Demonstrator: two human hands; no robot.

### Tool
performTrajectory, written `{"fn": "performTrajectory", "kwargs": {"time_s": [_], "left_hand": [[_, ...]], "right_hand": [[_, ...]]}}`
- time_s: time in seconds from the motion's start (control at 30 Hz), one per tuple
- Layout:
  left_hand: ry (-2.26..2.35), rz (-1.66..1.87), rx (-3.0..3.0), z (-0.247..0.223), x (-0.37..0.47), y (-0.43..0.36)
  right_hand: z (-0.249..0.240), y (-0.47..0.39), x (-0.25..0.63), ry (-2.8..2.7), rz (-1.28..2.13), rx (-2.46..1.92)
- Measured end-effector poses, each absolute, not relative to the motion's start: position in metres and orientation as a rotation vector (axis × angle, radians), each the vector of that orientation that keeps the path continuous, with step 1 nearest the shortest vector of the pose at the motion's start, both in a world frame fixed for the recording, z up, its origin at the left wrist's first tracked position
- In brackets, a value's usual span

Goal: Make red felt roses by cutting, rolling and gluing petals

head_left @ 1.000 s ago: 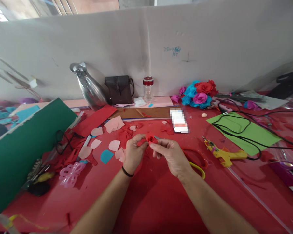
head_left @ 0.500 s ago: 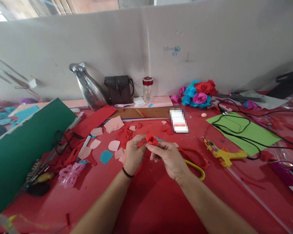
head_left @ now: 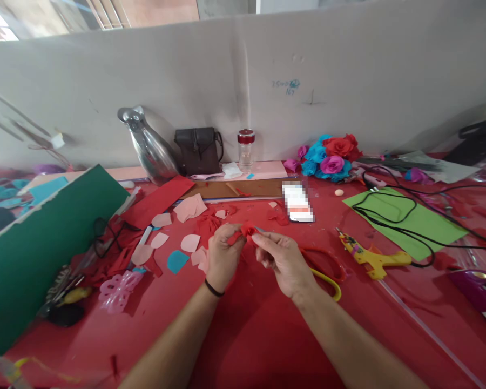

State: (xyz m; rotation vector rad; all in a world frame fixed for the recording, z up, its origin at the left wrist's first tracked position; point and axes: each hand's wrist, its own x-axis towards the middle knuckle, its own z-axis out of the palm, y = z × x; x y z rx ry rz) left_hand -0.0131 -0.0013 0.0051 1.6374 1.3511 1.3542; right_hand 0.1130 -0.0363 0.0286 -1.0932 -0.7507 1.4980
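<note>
A small rolled red paper flower (head_left: 249,229) is pinched between my hands above the middle of the table. My left hand (head_left: 223,251) is closed, thumb and fingers gripping the flower's left side. From the right, the thumb and forefinger of my right hand (head_left: 281,259) pinch at the flower's edge, with the other fingers curled below. Beneath and beside my right hand lie scissors (head_left: 328,282) with red and yellow handles, their blades mostly hidden. Near my left hand are pale pink paper petals (head_left: 190,242), one blue petal (head_left: 177,261) and crumpled red paper (head_left: 208,226).
To the right rest a yellow glue gun (head_left: 372,260), green paper (head_left: 413,221) with a black cord, and a purple device (head_left: 478,296). Behind stand a phone (head_left: 298,201), flower bunch (head_left: 331,158), glass bottle (head_left: 245,151), dark bag (head_left: 198,150) and steel jug (head_left: 149,148). A green board (head_left: 56,254) rises left.
My right thumb and forefinger have shifted slightly right, off the flower's front to its right edge. The flower has tilted a little. My left hand keeps its hold.
</note>
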Motion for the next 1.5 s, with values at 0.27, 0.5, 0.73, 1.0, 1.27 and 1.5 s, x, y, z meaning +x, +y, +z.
{"fn": "performTrajectory", "kwargs": {"time_s": [0.27, 0.5, 0.73, 1.0, 1.27, 1.5], "left_hand": [[1.350, 1.346, 1.630, 0.0066, -0.0126, -0.0023], [1.339, 1.331, 1.627, 0.0072, -0.0125, -0.0021], [1.357, 1.311, 1.605, 0.0084, -0.0123, -0.0034], [1.167, 1.305, 1.389, 0.0047, -0.0129, -0.0013], [1.036, 1.264, 1.316, 0.0044, -0.0130, -0.0005], [1.027, 1.271, 1.333, 0.0052, -0.0126, -0.0012]], "right_hand": [[0.0294, -0.0350, 0.1110, -0.592, 1.547, -1.066], [0.0306, -0.0346, 0.1116, -0.554, 1.567, -1.037], [0.0291, -0.0356, 0.1133, -0.576, 1.633, -0.992], [0.0322, -0.0390, 0.1100, -0.730, 1.617, -1.050], [0.0293, -0.0381, 0.1142, -0.750, 1.537, -1.041], [0.0282, -0.0378, 0.1149, -0.757, 1.529, -1.018]]}}
